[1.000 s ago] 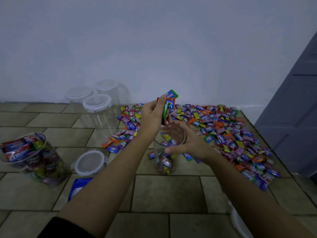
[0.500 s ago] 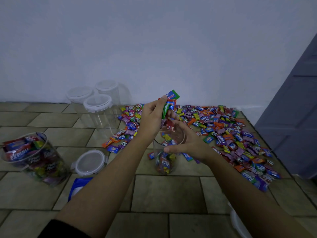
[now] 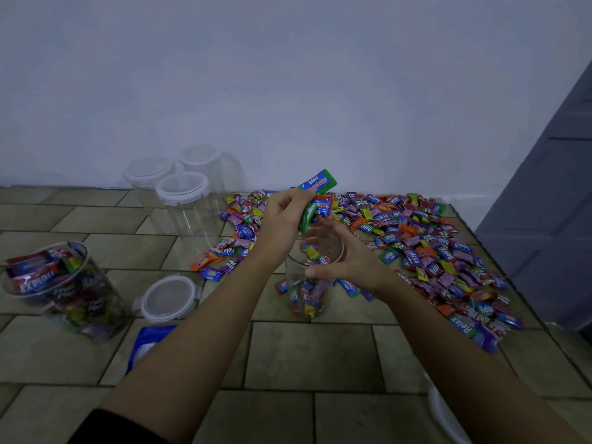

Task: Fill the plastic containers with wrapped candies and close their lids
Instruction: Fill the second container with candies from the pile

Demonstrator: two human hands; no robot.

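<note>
Clear plastic jar (image 3: 304, 299), partly filled, stands on the tiles (image 3: 314, 354) beside the pile (image 3: 432, 245). The right hand (image 3: 349, 261) grips its rim, and the left hand (image 3: 282, 219) pinches candies (image 3: 315, 200) just above the mouth. This looks like the filling step; next, those fingers should loosen over the opening.

wall (image 3: 288, 75): plain white | floor (image 3: 307, 357): beige tiles | door (image 3: 544, 219): grey, rt | dim

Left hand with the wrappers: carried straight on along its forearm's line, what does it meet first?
Probably the candy pile by the wall. The left hand, gripping candies, is above the open container, so it likely passes over the rim; depth is unclear.
</note>
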